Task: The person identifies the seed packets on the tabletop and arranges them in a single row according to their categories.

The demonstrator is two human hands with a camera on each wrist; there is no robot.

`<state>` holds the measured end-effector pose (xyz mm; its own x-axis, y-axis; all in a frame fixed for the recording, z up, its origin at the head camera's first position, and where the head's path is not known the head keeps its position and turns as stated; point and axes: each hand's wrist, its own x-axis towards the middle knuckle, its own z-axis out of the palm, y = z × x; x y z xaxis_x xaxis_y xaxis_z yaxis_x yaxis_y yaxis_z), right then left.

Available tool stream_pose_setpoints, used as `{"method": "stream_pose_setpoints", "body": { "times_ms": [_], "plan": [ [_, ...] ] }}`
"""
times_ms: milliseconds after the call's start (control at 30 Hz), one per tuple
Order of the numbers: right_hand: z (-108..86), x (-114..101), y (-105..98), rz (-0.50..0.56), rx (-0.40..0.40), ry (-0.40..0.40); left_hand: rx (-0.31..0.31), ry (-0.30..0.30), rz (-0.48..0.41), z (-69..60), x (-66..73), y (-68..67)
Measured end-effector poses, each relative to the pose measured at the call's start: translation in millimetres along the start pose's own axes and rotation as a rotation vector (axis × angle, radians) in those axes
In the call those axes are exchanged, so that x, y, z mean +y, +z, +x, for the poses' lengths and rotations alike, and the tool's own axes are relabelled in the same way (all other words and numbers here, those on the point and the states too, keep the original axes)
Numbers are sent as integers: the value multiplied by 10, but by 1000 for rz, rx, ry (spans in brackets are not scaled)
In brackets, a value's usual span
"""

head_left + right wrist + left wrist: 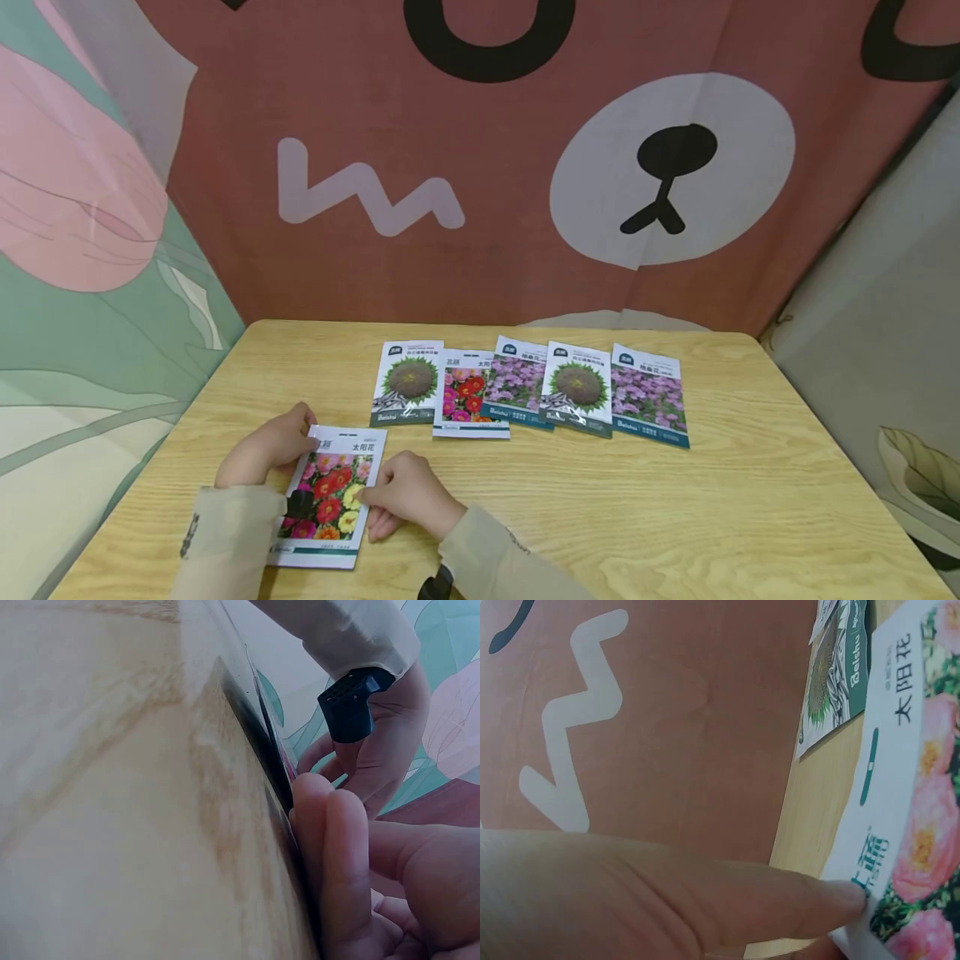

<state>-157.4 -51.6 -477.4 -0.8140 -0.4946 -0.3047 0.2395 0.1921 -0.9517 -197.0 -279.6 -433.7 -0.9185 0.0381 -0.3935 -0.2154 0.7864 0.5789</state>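
A seed packet [330,477] printed with red, pink and yellow flowers lies at the left front of the table, slightly tilted. My left hand [272,446] pinches its upper left corner; in the left wrist view one finger rests over the white corner of the packet [900,772], with another partly seen below. From the other side my right hand [414,496] pinches the right edge, thumb on the printed face. In the right wrist view the fingers of the right hand [349,877] sit at the packet's edge near the tabletop, the left hand [390,754] beyond.
Behind, several packets stand in an overlapping row: a sunflower packet [411,379], a red-flower packet [461,400], a purple-flower packet [513,383], another sunflower packet [577,387] and another purple-flower packet [649,392]. The wooden table [712,517] meets a printed curtain [495,275].
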Motion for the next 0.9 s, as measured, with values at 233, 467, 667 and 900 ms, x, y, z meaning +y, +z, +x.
{"method": "stream_pose_setpoints", "body": {
  "times_ms": [233,467,667,900],
  "plan": [
    [-10,-8,1,-5,-2,-14,18,-18,59,-17,14,-24],
    [-14,-3,5,-13,2,-13,9,11,57,-30,20,-39],
    [-10,-12,-21,-4,-37,10,19,20,71,-55,62,-52],
    [-37,-86,-69,-42,-117,27,99,111,177,-111,187,-86]
  ]
}}
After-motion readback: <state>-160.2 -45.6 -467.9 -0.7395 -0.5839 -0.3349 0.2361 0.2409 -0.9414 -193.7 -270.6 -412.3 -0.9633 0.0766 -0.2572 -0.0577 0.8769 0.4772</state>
